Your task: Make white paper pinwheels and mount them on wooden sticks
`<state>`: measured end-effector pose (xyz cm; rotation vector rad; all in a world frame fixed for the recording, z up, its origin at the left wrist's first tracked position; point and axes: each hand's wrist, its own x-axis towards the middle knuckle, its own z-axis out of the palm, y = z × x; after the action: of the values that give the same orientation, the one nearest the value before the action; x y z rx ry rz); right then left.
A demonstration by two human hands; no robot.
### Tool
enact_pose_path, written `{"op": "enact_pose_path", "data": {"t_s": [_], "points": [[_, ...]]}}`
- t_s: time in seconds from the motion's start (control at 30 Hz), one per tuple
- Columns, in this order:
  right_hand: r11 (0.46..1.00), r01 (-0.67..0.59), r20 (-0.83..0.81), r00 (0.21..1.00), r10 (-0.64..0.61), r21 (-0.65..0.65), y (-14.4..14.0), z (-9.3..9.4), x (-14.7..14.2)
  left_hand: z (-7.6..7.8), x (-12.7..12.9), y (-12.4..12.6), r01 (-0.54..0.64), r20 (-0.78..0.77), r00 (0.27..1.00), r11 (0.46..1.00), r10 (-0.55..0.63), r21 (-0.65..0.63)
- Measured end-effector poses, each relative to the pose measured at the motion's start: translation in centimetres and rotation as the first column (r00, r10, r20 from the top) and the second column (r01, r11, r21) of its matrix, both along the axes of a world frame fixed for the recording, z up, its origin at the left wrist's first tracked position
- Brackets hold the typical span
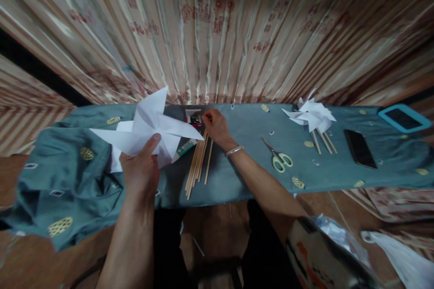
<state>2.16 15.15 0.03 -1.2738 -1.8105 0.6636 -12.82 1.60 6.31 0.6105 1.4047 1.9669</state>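
Observation:
My left hand (140, 167) grips a white paper pinwheel (151, 119), its thumb pressed on the folded blades near the middle. My right hand (217, 128), wearing a bracelet at the wrist, has its fingertips pinched together beside a small open box (194, 118) of dark, shiny little pieces. What the fingertips hold, if anything, is too small to make out. Below that hand lie several thin wooden sticks (197, 162). A green and white box (185, 148) rests beside them, partly behind the pinwheel. More white paper (115, 158) lies under and behind the held pinwheel.
Scissors (278, 158) with green handles lie right of centre on the cloth-covered table (237, 180). Farther right are finished pinwheels (313, 115) on sticks, a black phone (360, 148) and a blue-framed tablet (405, 118). A patterned curtain (217, 45) hangs behind.

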Motion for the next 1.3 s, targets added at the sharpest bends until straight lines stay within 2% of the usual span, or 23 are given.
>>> {"op": "enact_pose_path", "data": {"t_s": [0.1,0.2,0.33,0.47,0.57,0.67,0.77,0.83,0.87,0.93,1.0,1.1,1.2,1.3], "points": [[0.987,-0.052,0.135,0.990,0.032,0.151,0.4,-0.4,-1.2,0.1,-0.3,-0.1,-0.071,0.072,0.995,0.996,0.068,0.046],[0.962,-0.118,0.252,0.966,0.054,0.247,0.6,-1.1,-1.5,0.1,-0.7,-0.3,-0.053,0.078,0.996,0.997,0.048,0.062],[0.947,-0.179,0.345,0.935,0.080,0.267,1.0,-1.6,-1.6,0.0,-1.1,-0.7,-0.047,0.064,0.997,0.998,0.044,0.041],[0.952,-0.168,0.269,0.958,0.097,0.257,1.3,-1.4,-1.4,-0.1,-1.3,-0.8,-0.076,0.091,0.993,0.996,0.073,0.036],[0.983,-0.079,0.095,0.993,0.064,0.168,0.7,-1.2,-0.3,0.1,-1.1,-0.7,-0.090,0.123,0.989,0.995,0.085,0.040],[0.999,-0.055,-0.106,0.993,0.054,0.001,-1.0,-1.7,2.2,0.1,-0.8,-0.7,-0.071,0.111,0.991,0.997,0.068,0.016],[0.982,-0.069,-0.278,0.960,0.018,-0.173,-3.7,-2.5,5.5,0.0,-0.3,-0.7,-0.035,0.088,0.996,0.999,0.034,0.013],[0.961,-0.076,-0.309,0.951,-0.010,-0.265,-5.6,-2.8,7.6,-0.3,0.3,-0.7,-0.015,0.090,0.996,1.000,0.014,0.005],[0.959,-0.067,-0.294,0.956,-0.018,-0.276,-6.5,-2.8,8.5,-0.4,0.7,-0.6,-0.008,0.100,0.995,1.000,0.008,0.000],[0.978,-0.014,-0.193,0.981,-0.028,-0.210,-7.9,-2.7,10.0,-0.7,1.5,-0.4,0.005,0.126,0.992,1.000,-0.004,-0.008],[0.997,0.050,-0.021,0.998,-0.051,-0.058,-8.9,-2.5,11.0,-0.9,2.4,-0.2,0.016,0.139,0.990,1.000,-0.015,-0.013],[0.989,0.069,0.219,0.971,-0.096,0.128,-9.8,-2.3,11.8,-1.1,3.6,0.2,0.038,0.107,0.994,0.999,-0.035,-0.028],[0.986,0.025,0.331,0.940,-0.080,0.166,-10.5,-2.5,12.1,-1.4,4.4,0.6,0.084,0.055,0.995,0.996,-0.082,-0.033],[0.988,-0.024,0.360,0.932,-0.032,0.152,-10.9,-2.7,12.5,-1.7,5.0,1.0,0.118,0.019,0.993,0.993,-0.117,-0.021]]}}
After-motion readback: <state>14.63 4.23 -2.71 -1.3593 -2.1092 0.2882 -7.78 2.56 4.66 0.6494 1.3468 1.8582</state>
